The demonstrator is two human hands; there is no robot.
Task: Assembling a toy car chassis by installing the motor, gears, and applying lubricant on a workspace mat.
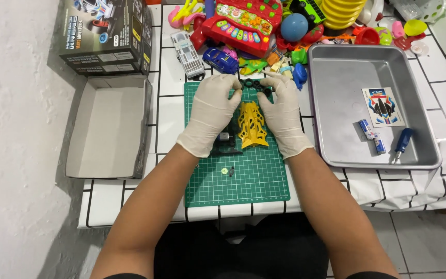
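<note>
Both of my hands wear pale latex gloves and meet over a green cutting mat [254, 175]. My left hand [212, 111] and my right hand [284, 113] together pinch a small black plastic part [256, 83] at the mat's far edge. A yellow toy car body shell [252, 124] lies on the mat between my hands. A dark chassis piece [225, 142] shows partly under my left wrist. Two tiny loose parts [228, 170] sit lower on the mat.
A metal tray [336, 67] on the right holds a sticker sheet [383, 107], two small batteries [371, 135] and a blue-handled screwdriver [402, 142]. An open cardboard box lid [109, 124] and a printed box [107, 33] are at left. Several colourful toys [243, 26] crowd the far side.
</note>
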